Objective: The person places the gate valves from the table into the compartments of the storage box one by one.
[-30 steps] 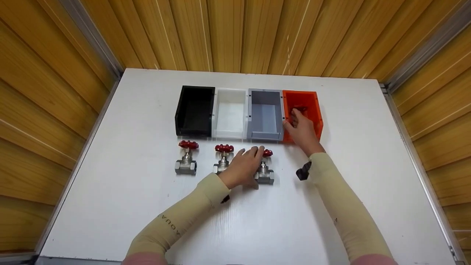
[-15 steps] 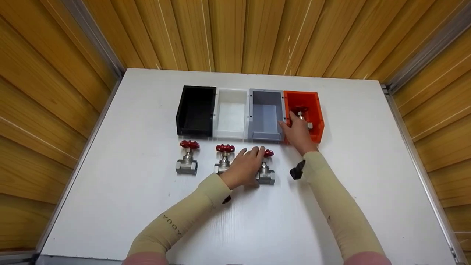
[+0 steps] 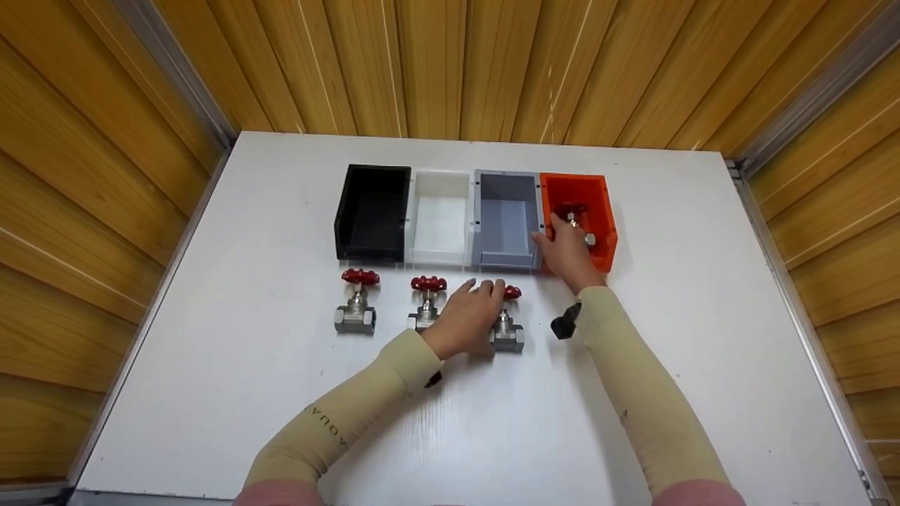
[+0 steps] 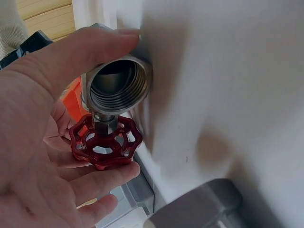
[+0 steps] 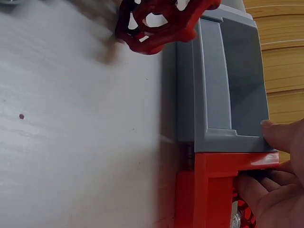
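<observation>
My left hand [image 3: 464,323] grips the rightmost gate valve [image 3: 508,339] on the table. In the left wrist view, its thumb lies on the threaded steel body and its fingers are around the red handwheel [image 4: 107,145]. My right hand [image 3: 573,258] is at the wall shared by the grey bin [image 3: 506,259] and the orange bin [image 3: 600,261]. The right wrist view shows the thumb on the grey side and the fingers inside the orange bin, pinching the wall. Another valve [image 3: 590,239] lies in the orange bin, partly hidden by that hand.
Two more red-wheeled valves stand left of my left hand, one at far left [image 3: 356,316] and one in the middle [image 3: 428,284], partly covered. A white bin [image 3: 441,256] and a black bin [image 3: 373,251] continue the row leftward. Wooden panels [image 3: 436,70] enclose the white table [image 3: 281,295].
My right hand has drawn back to the left from the valve inside the orange bin, onto the bin wall, exposing more of that valve. The left hand stays put.
</observation>
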`<control>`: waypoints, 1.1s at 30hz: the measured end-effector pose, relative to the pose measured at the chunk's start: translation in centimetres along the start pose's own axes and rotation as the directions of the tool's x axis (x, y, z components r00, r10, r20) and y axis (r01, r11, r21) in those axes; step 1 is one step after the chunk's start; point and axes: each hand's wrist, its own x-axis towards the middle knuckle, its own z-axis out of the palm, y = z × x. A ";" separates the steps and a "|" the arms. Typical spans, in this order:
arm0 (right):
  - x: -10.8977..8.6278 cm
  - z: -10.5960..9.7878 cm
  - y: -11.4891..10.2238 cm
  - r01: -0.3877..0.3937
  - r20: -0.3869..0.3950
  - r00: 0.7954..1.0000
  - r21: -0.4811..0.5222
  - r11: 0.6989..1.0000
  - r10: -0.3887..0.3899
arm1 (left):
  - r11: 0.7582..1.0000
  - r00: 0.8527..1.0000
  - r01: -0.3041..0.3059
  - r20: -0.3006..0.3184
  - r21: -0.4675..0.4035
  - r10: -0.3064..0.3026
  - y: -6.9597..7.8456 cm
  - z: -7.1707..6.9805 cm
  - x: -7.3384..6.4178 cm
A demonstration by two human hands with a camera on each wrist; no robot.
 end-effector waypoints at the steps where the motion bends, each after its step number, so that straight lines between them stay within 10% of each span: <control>1: 0.0 0.0 0.0 0.007 -0.005 1.000 -0.005 1.000 -0.007 | 1.000 1.000 -0.001 -0.003 -0.001 0.001 0.0 0.0 0.0; 10: 0.1 0.2 0.2 0.083 -0.056 0.995 0.014 0.996 -0.082 | 0.999 0.995 -0.032 -0.089 0.042 0.035 -0.2 0.1 0.0; 25: 0.1 0.3 0.1 0.056 -0.048 0.997 0.022 0.998 -0.055 | 0.998 0.998 -0.025 -0.055 0.062 0.029 -0.2 -0.9 0.5; 33: 0.2 0.3 0.3 0.059 -0.055 0.997 0.023 0.998 -0.058 | 0.998 0.997 0.018 -0.070 -0.057 -0.022 -0.4 -1.5 0.6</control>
